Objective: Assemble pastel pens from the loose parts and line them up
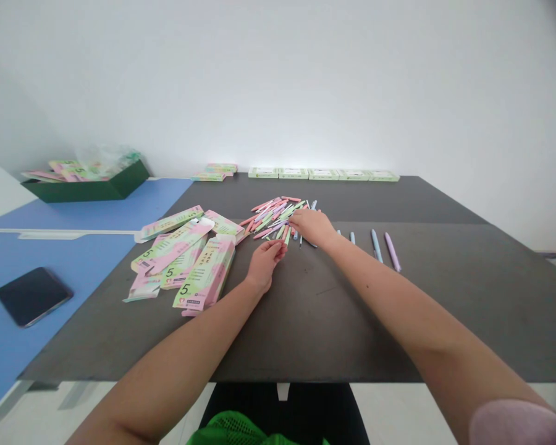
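A loose heap of slim pens (271, 216) in pink, green, purple and white lies mid-table. Over its right side is my right hand (314, 226), fingers bent down and closed among the pens; what they grip is hidden. At the heap's near edge, my left hand (264, 264) has thumb and fingers pinched together beside the pen ends, and I cannot make out what is between them. To the right of my right hand lie a purple pen (392, 251), a blue pen (376, 245) and another blue pen (352, 237), apart from the heap. My forearm partly covers that row.
Pink-and-green cartons (206, 272), some with open flaps, are piled left of my left hand. A row of flat boxes (323, 175) and a small carton stack (215, 173) line the back edge. Farther left are a green bin (86, 191) and a phone (33, 296) on a blue surface.
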{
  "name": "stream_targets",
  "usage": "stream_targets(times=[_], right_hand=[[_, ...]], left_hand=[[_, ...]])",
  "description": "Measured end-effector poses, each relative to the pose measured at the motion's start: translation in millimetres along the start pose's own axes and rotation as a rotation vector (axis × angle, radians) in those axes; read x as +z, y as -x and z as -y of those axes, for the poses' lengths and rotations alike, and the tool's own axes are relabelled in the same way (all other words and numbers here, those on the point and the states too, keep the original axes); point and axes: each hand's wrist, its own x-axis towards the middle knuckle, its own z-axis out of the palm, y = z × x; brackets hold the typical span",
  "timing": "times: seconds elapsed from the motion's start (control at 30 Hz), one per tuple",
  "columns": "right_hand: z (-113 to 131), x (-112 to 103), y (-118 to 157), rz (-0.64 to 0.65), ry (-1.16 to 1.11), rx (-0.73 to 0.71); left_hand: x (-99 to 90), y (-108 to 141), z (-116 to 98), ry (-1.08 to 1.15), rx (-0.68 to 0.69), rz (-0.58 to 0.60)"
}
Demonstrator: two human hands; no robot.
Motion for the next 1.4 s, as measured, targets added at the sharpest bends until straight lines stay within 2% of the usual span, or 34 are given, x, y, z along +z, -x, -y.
stream_targets(times=[0.1, 0.23, 0.6, 0.83, 1.03, 1.1, 1.2, 1.27, 1.33, 1.4], right_hand=[[8, 10, -28, 0.059, 0.016, -0.085], [14, 20, -49, 0.12, 0.042, -0.171], [22, 15, -56, 0.19, 0.048, -0.314], [13, 16, -55, 0.108, -0.088, -0.297], [5, -3, -47, -0.086, -0.265, -0.109], [2, -9, -37, -0.153, -0.431, -0.007], [-3, -14, -20, -0.23, -1.006, 0.172], [-4, -14, -9, -0.226, -1.309, 0.223], [-3, -13, 2, -0.191, -1.46, 0.231], [0, -12, 12, -0.156, -1.501, 0.234]], left_hand=[[-0.1, 1, -1, 0.022, 0.001, -0.003], [-0.6, 0, 0, 0.046, 0.003, -0.004], [-1.5, -2, 4, 0.057, 0.004, 0.007], [-1.5, -2, 3, 0.048, -0.002, 0.012], [-2.2, -1, 3, 0.04, 0.004, 0.01], [-1.9, -1, 3, 0.035, 0.008, 0.007], [-0.8, 0, 4, 0.024, 0.018, 0.002], [0.1, 0, 3, 0.019, 0.022, 0.0], [1.1, 1, 3, -0.008, 0.044, 0.009], [2.4, 2, 2, -0.064, 0.098, 0.029]])
